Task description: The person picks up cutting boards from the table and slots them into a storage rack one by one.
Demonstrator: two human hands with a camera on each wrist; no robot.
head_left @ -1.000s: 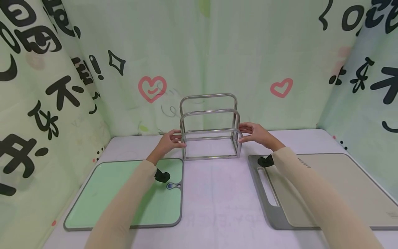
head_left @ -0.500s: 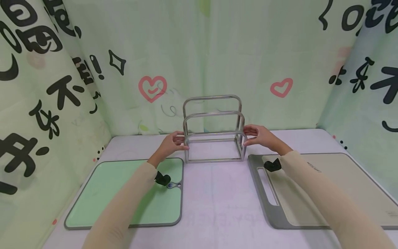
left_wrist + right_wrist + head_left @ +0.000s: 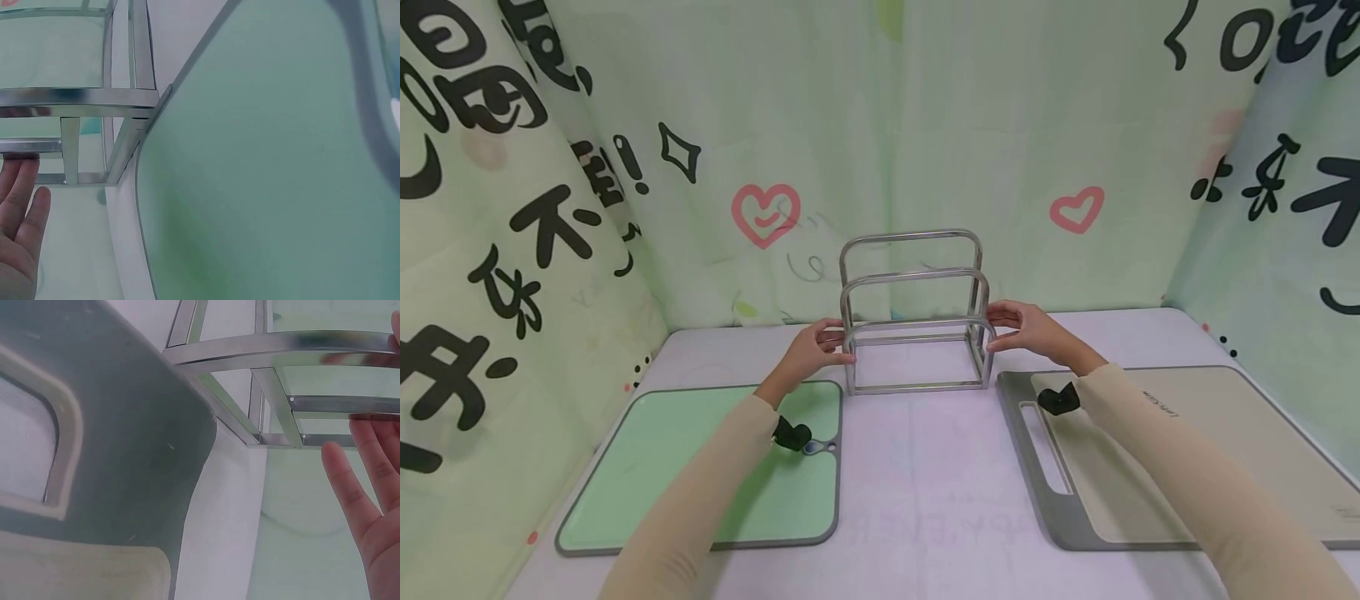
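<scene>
The metal rack was of shiny, silver-grey tubing: three rounded hoops, one behind another, stood upright on a rectangular base. It lay directly between the two hands, with its hoops rising above them. The left hand gripped its left side, thumb at the front hoop and fingertips against the metal farther back. The right hand gripped the opposite side in much the same way, its little finger held out from the frame in the wrist view. Nearer the person than the left hand, under that forearm, lay a green board with a grey rim, its far corner just beside the rack's base. Under the right forearm lay a beige board with a grey, slotted handle end. Beneath everything was a pale table; beyond both hands hung a light green curtain printed with hearts.
</scene>
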